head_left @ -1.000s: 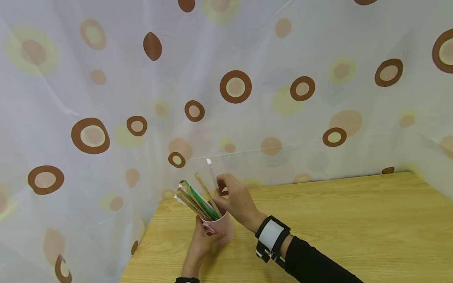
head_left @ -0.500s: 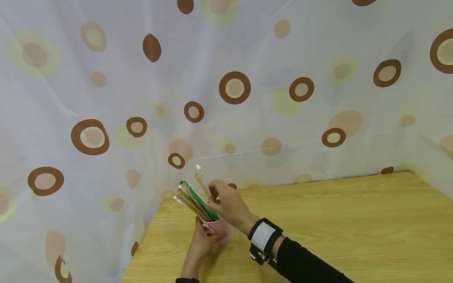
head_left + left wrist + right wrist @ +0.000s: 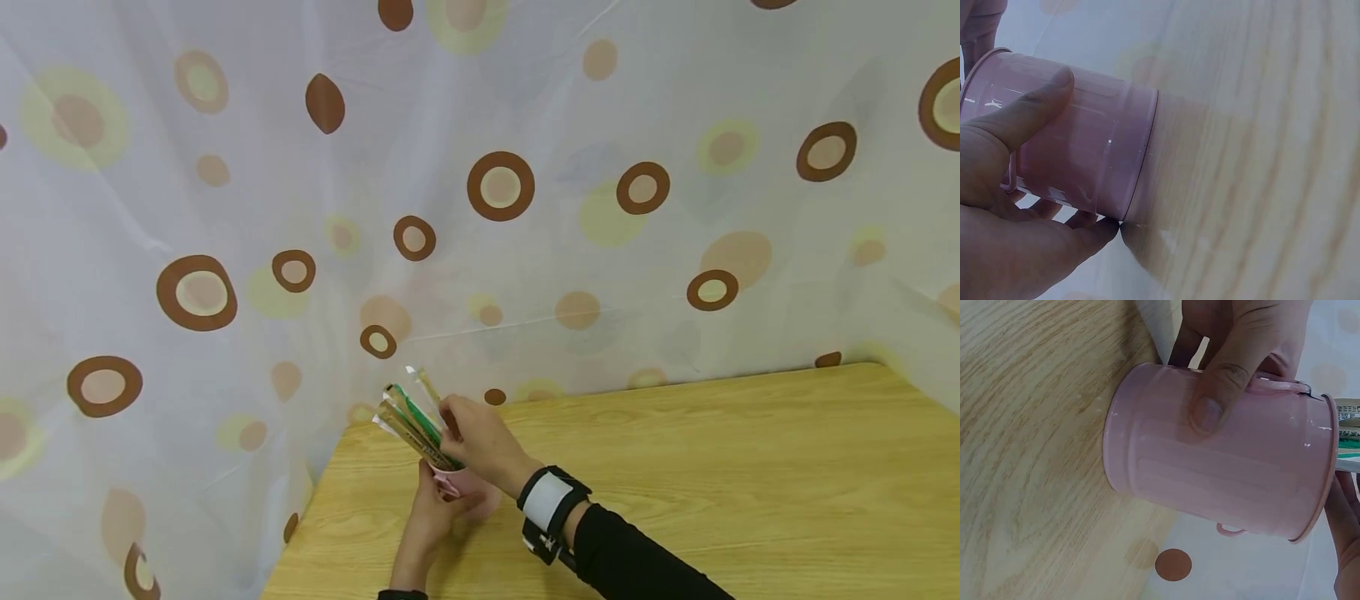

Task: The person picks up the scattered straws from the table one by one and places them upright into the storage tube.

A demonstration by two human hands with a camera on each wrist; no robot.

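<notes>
A pink metal pail (image 3: 483, 497) with small side handles stands upright on the table. My left hand (image 3: 435, 515) holds it at its left side; in the left wrist view the thumb lies along the wall of the pail (image 3: 1085, 128). Several thin sticks in tan wrappers (image 3: 408, 437) and a green wrapper (image 3: 422, 423) lean leftward out of the pail. My right hand (image 3: 483, 443) is over the rim, pinching a slim white-wrapped straw (image 3: 412, 372) among them. Its lower end is hidden. From the right wrist, the right fingers (image 3: 1342, 515) appear beside the rim.
The wooden table (image 3: 712, 467) extends far to the right of the pail. A white sheet with brown and yellow circles (image 3: 540, 267) hangs behind the table and along its left side.
My right hand has moved left and down with the white-wrapped straw, whose tip now sits lower, near the other sticks' tops. My left hand stays on the pail.
</notes>
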